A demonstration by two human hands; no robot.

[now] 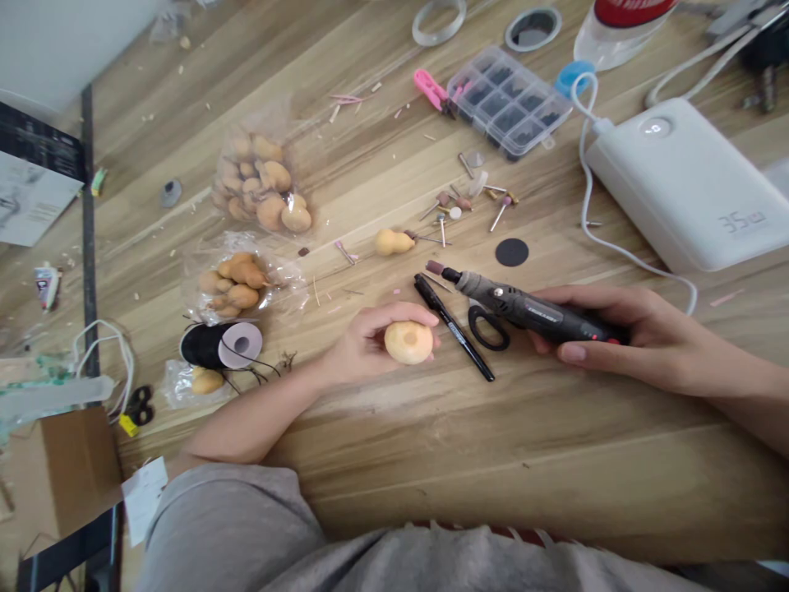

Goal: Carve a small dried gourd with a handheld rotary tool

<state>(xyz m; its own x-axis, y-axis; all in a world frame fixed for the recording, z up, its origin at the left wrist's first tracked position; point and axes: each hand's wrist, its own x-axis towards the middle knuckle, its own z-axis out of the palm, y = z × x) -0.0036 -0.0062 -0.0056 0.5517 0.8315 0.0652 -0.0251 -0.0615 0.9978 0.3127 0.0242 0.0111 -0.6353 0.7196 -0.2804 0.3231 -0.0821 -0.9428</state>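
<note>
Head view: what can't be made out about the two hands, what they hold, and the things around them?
All in the head view:
- Gourd: underside and back, hidden by the left hand.
- Rotary tool: part of its rear body, covered by the right hand; whether it spins, a still cannot show.
- Black loop: upper right part, behind the tool.
- Compartment box: dark contents, too small and blurred.
- Bottle: cut off by the top edge.

Wood-grain tabletop (394,460) fills most of the view, tan with paler and browner streaks. Dark strip (89,271) along its left side; can't tell if edge trim or a gap. Smooth pale surface (55,41) at far left, wall or panel unclear. Dark frame (67,547) at near left, partly hidden. Light soft, shadows faint, near right dimmer.
</note>
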